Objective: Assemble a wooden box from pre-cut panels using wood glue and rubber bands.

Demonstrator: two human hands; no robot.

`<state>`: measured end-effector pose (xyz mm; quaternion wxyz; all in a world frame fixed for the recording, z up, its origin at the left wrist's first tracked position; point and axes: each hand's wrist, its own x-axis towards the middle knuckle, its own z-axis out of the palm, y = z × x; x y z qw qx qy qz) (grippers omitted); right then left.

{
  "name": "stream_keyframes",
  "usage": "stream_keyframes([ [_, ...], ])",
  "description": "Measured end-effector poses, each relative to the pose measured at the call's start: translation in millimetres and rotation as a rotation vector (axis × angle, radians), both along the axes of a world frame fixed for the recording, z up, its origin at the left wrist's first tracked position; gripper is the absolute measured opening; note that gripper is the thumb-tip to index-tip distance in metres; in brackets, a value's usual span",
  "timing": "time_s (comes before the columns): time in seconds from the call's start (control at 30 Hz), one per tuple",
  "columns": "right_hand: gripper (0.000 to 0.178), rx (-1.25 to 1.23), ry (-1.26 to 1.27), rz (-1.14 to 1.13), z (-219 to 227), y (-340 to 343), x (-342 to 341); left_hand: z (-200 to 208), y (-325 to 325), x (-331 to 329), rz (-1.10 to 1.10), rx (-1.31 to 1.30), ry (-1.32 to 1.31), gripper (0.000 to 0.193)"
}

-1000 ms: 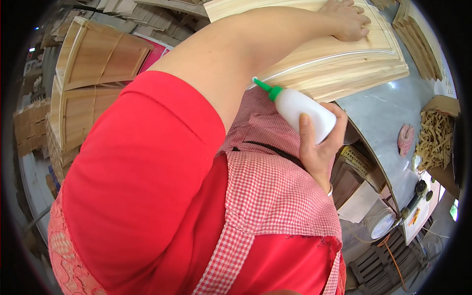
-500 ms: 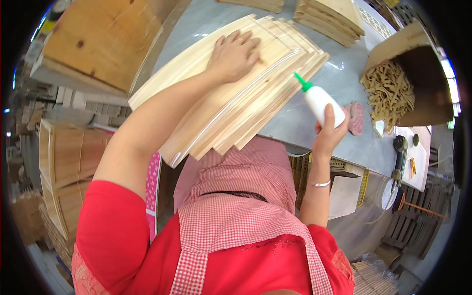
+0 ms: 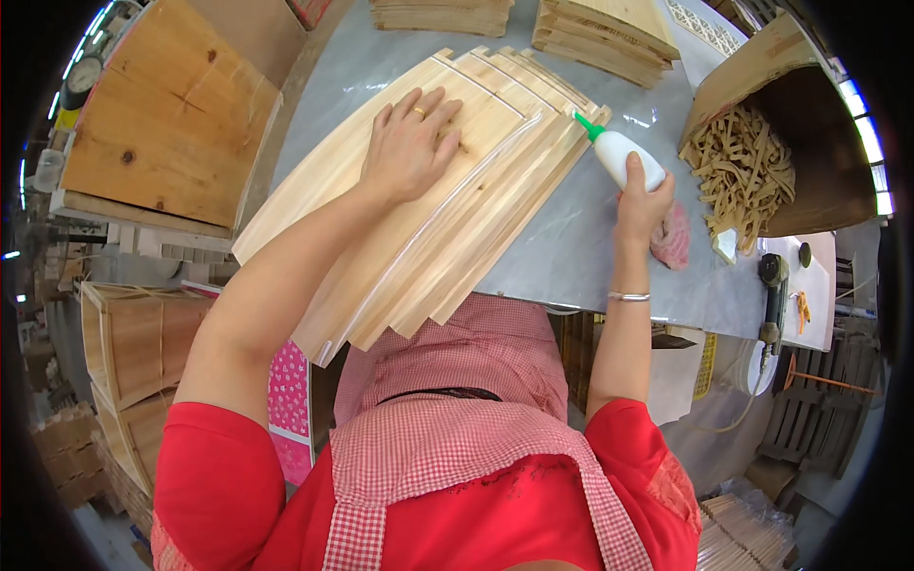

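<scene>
Several pale wooden boards [image 3: 381, 252] lie fanned out in overlapping steps on the grey table. My left hand [image 3: 411, 147] rests flat on the top board, fingers stretched and slightly spread. A thin whitish line of glue runs along that board's long edge, and similar lines show at the boards' far ends. In my right hand [image 3: 645, 202] is a white squeeze bottle [image 3: 619, 157] with a green nozzle, gripped from below and tilted. Its tip is at the far right corner of the fanned boards; whether it touches the wood I cannot tell.
A pink cloth [image 3: 672, 238] lies beside my right hand. Farther right, a cardboard box [image 3: 824, 152] on its side spills tan strips [image 3: 743, 162]. Stacked boards [image 3: 609, 43] stand at the back of the table [image 3: 543, 257]. To the left is a large wooden panel [image 3: 171, 114].
My right hand has brought the bottle's nozzle from beside the boards' right edge to their far right corner. My left hand stays flat on the top board. The whole view has shifted slightly.
</scene>
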<state>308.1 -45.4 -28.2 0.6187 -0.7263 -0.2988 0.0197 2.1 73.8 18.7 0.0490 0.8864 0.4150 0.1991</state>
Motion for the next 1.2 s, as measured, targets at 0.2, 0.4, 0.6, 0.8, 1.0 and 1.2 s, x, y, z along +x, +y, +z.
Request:
stream_keyframes([
  [0.2, 0.047, -0.095, 0.271, 0.113, 27, -40, -48, -6, 2, -3, 0.001, 0.088, -0.018, 0.044],
  [0.4, 0.041, -0.070, 0.064, 0.330, 11, -96, -98, -4, -1, -3, 0.021, 0.103, -0.011, 0.046],
  [0.6, 0.038, -0.167, 0.125, 0.552, 37, -146, -167, 20, -14, -7, 0.020, -0.077, -0.016, 0.048],
  [0.8, 0.043, -0.230, 0.104, 0.808, 41, -179, -213, 23, -17, -8, 0.003, -0.091, -0.037, 0.047],
  [1.0, 0.043, -0.123, 0.119, 0.747, 43, -175, -225, 21, -17, -14, -0.001, -0.136, -0.061, 0.046],
  [1.2, 0.043, -0.277, 0.240, 0.921, 57, -170, -225, 27, -14, -2, -0.007, -0.131, -0.017, 0.048],
])
